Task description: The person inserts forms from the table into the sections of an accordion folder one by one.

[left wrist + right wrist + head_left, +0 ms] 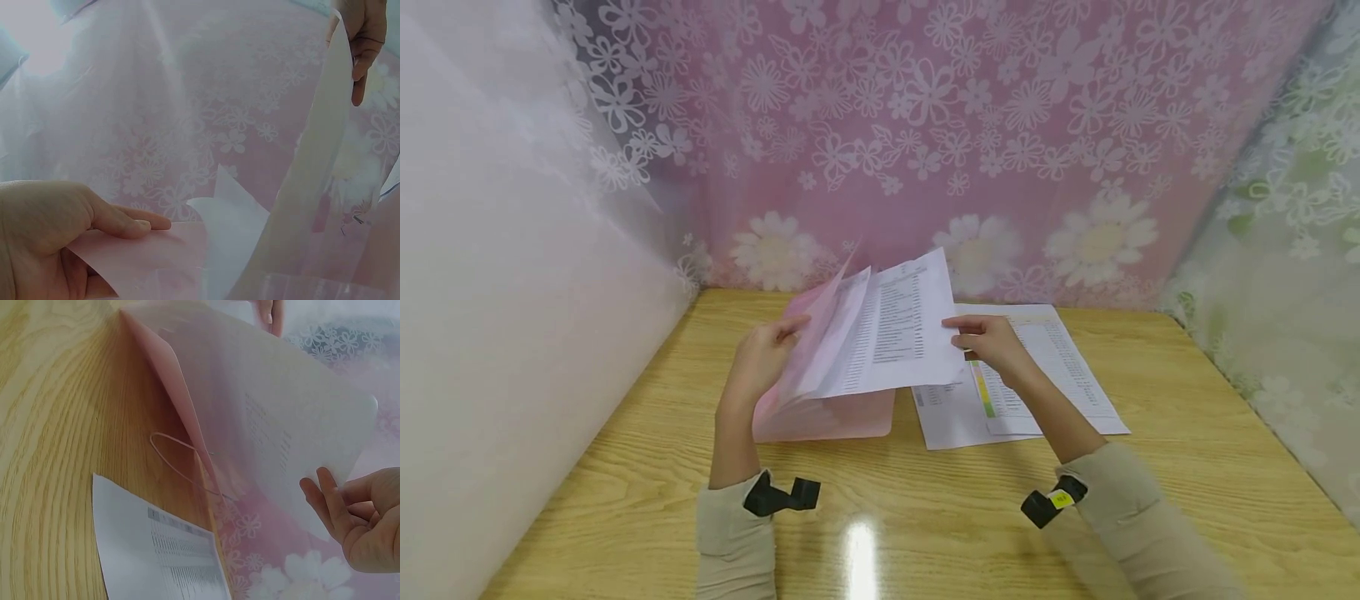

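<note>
A pink folder lies opened on the wooden table with printed sheets standing up inside it. My left hand pinches the folder's raised pink cover at the left, thumb on top. On the other side, my right hand holds a white printed sheet by its right edge, lifted and tilted above the folder. In the right wrist view, the right fingers sit at the sheet's edge. More white pages stand between the cover and that sheet, their lower parts partly hidden.
To the right of the folder, loose printed papers overlap on the table, one with a coloured strip. Flowered pink sheeting hangs behind, with pale sheeting on both sides. Each wrist wears a black camera strap.
</note>
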`<act>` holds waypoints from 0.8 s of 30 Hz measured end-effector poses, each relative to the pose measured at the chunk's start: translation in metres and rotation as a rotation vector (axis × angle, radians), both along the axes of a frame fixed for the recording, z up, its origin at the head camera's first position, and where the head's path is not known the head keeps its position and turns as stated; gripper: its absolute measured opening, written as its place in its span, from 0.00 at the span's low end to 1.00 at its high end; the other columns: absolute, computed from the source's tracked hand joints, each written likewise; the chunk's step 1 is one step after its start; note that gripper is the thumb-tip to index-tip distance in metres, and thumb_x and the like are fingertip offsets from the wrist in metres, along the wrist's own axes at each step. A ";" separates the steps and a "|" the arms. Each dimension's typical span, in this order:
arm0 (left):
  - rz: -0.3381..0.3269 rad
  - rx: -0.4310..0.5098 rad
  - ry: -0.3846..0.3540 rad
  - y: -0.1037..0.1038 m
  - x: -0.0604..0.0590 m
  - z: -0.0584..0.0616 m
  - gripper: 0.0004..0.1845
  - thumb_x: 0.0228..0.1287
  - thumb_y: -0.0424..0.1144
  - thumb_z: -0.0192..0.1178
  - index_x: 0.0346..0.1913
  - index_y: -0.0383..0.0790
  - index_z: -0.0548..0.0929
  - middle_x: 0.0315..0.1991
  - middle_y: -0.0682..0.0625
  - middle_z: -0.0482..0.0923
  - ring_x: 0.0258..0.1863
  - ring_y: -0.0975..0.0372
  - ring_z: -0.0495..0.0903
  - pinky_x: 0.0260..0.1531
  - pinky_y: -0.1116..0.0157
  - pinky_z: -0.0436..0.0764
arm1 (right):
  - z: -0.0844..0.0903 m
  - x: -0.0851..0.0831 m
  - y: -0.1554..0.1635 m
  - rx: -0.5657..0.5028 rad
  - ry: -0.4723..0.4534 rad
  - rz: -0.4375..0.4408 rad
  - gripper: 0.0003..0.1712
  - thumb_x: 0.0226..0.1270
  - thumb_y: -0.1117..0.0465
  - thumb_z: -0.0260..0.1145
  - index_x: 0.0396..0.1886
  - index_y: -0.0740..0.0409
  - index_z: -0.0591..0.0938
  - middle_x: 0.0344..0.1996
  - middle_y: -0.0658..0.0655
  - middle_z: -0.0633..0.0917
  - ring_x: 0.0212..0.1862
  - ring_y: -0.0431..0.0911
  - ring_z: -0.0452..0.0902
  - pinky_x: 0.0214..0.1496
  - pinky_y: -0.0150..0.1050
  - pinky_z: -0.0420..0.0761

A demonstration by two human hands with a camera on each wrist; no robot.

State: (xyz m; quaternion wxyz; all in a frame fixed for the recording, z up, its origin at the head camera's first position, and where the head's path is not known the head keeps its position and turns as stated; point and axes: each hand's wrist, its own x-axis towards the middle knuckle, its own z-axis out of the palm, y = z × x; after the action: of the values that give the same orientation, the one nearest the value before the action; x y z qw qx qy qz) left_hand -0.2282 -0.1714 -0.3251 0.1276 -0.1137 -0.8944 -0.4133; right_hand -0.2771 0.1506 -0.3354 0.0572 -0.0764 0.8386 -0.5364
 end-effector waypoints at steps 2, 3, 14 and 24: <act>0.001 0.006 -0.002 0.000 0.000 0.000 0.17 0.68 0.32 0.49 0.57 0.37 0.77 0.35 0.42 0.79 0.14 0.62 0.53 0.21 0.62 0.61 | -0.001 -0.001 -0.005 -0.009 0.000 -0.002 0.20 0.64 0.67 0.59 0.55 0.66 0.76 0.50 0.64 0.78 0.39 0.47 0.73 0.42 0.40 0.77; 0.002 0.007 -0.001 0.000 0.000 0.000 0.17 0.68 0.32 0.49 0.57 0.37 0.77 0.32 0.42 0.78 0.14 0.62 0.53 0.21 0.62 0.61 | -0.002 -0.001 -0.007 -0.017 -0.004 -0.003 0.19 0.64 0.67 0.60 0.55 0.66 0.77 0.50 0.63 0.78 0.39 0.47 0.73 0.42 0.40 0.77; 0.000 0.006 0.011 -0.001 0.000 -0.001 0.17 0.68 0.31 0.49 0.57 0.36 0.77 0.43 0.41 0.80 0.16 0.60 0.55 0.22 0.62 0.61 | -0.006 -0.003 -0.033 -0.114 -0.036 0.027 0.19 0.63 0.68 0.60 0.55 0.66 0.77 0.44 0.63 0.80 0.36 0.47 0.75 0.43 0.43 0.77; 0.014 -0.014 -0.002 0.000 -0.001 0.000 0.17 0.68 0.32 0.50 0.57 0.37 0.77 0.45 0.42 0.79 0.18 0.59 0.57 0.28 0.61 0.63 | -0.010 -0.005 -0.051 -0.149 -0.057 0.070 0.20 0.64 0.67 0.60 0.55 0.65 0.76 0.43 0.62 0.80 0.37 0.50 0.78 0.41 0.41 0.78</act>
State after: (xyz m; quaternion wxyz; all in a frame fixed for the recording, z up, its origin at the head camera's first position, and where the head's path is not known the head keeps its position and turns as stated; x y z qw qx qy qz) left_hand -0.2291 -0.1709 -0.3247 0.1287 -0.1080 -0.8982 -0.4062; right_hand -0.2825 0.0993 -0.3455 0.0938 -0.0945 0.7911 -0.5971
